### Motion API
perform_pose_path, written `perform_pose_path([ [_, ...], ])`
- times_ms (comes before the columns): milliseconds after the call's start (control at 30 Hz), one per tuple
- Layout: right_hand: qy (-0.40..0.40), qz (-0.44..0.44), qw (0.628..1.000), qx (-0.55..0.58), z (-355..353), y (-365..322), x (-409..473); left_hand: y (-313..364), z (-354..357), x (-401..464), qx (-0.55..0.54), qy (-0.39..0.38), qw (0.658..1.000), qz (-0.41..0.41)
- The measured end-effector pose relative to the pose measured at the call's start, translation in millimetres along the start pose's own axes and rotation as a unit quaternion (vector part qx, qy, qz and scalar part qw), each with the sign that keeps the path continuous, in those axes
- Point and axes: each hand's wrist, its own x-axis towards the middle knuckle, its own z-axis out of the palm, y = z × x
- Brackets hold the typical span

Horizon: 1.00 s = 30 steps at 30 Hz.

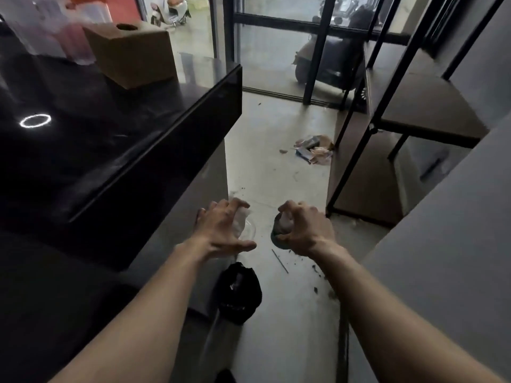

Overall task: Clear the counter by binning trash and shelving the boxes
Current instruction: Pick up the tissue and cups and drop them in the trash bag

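Observation:
My left hand (pixel 224 230) is closed around crumpled white paper with a clear plastic lid or cup (pixel 244 225) under it. My right hand (pixel 302 230) grips another crumpled white wad with a dark round piece (pixel 279 236) beneath it. Both hands hover over the floor, just past the counter's end. Below them stands a bin lined with a black bag (pixel 239 293). A brown cardboard box (pixel 132 52) rests on the glossy black counter (pixel 110 139) at the far left. A metal-framed shelf unit (pixel 414 106) stands on the right.
Blurred clear and pink containers (pixel 55 31) stand on the counter behind the box. Scraps of paper litter (pixel 315 150) lie on the floor by the shelf's foot. A grey wall (pixel 442 258) closes in on the right. Glass doors with scooters outside are ahead.

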Motion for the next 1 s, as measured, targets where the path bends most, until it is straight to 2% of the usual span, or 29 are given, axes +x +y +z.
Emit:
perform_pose_path([
  [300, -0.057, 0.033, 0.998, 0.024, 169, 56, 79, -101, 150, 63, -0.094, -0.028, 0.989, -0.113],
  [567, -0.134, 0.030, 0.990, 0.036, 309, 120, 124, -153, 297, 96, -0.081, -0.046, 0.973, -0.210],
  [833, -0.175, 0.013, 0.984, 0.029, 405, 164, 162, -193, 409, 114, -0.092, -0.086, 0.951, -0.281],
  [1000, -0.184, 0.004, 0.983, 0.028, 454, 173, 185, -223, 450, 142, -0.086, -0.068, 0.953, -0.282],
])
